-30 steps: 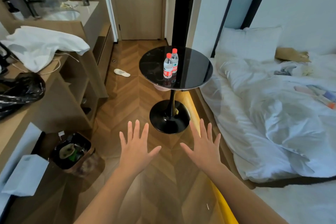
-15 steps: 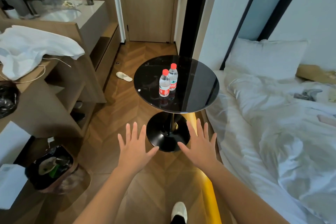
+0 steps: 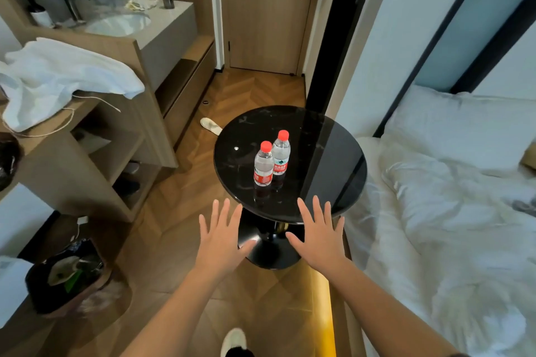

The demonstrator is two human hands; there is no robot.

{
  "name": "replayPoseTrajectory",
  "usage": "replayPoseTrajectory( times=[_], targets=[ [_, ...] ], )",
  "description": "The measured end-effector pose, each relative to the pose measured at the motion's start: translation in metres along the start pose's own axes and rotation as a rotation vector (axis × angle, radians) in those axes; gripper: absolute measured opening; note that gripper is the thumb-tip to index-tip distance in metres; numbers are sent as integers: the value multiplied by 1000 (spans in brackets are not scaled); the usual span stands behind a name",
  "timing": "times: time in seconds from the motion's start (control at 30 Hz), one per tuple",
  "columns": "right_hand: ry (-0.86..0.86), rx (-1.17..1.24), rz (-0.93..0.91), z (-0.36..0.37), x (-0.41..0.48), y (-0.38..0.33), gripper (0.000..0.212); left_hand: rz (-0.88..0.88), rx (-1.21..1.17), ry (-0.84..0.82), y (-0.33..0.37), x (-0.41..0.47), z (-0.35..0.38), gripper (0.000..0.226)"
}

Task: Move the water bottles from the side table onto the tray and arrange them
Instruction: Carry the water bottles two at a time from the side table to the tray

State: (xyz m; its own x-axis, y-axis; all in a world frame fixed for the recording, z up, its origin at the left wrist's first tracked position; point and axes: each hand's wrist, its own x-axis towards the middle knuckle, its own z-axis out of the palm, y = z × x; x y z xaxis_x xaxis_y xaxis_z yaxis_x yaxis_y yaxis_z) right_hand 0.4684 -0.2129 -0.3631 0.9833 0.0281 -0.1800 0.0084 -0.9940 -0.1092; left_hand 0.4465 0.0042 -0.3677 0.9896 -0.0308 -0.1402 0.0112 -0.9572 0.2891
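Both hands are stretched out flat at lower centre, palms down, fingers straight and fanned apart, with nothing in either. On the far left a dark bin [image 3: 65, 277] lined with a plastic bag sits on the floor, with crumpled rubbish in it. Above it stands a pale wooden shelf unit [image 3: 95, 182] with square open compartments, and a rumpled white cloth [image 3: 58, 75] is heaped on its top. In the upper left an oval white sink [image 3: 119, 24] is set in a smooth grey counter. The floor [image 3: 179, 240] is wood laid in a herringbone pattern, and a flat pale slipper [image 3: 211, 125] lies on it near a plain wooden door [image 3: 266, 9].

The left hand [image 3: 220, 238] hangs over the floor, just short of the side table [image 3: 319, 153]. This table has a round, glossy black top with faint marbling, on a thin stem and a black disc foot. Two small clear plastic water bottles stand upright at the middle of the top, close together. Each has a red cap and a red-and-white label. The nearer bottle [image 3: 263, 164] is left of the farther bottle [image 3: 280, 153].

The right hand [image 3: 319, 235] overlaps the table's near rim; contact cannot be told. At right is a bed [image 3: 449, 226] with a creased white duvet and a plump white pillow [image 3: 464, 127].
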Motion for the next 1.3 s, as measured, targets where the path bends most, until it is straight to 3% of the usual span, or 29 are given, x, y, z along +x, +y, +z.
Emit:
replayPoseTrajectory(
  times=[0.43,0.7,0.8,1.0,1.3],
  targets=[
    [-89,40,66,-14,140,-7,85,87,-16,-41,-14,153,-9,83],
    [23,256,14,-41,231,-17,86,259,-162,73,-3,230,-31,78],
    [17,265,-54,-49,258,-15,76,296,-169,75,7,251,-37,72],
    [-17,291,-129,-57,289,-15,30,301,-171,48,12,268,-35,49],
    [-100,209,-215,-57,295,-6,27,208,-202,126,16,279,-31,28]
  ],
)
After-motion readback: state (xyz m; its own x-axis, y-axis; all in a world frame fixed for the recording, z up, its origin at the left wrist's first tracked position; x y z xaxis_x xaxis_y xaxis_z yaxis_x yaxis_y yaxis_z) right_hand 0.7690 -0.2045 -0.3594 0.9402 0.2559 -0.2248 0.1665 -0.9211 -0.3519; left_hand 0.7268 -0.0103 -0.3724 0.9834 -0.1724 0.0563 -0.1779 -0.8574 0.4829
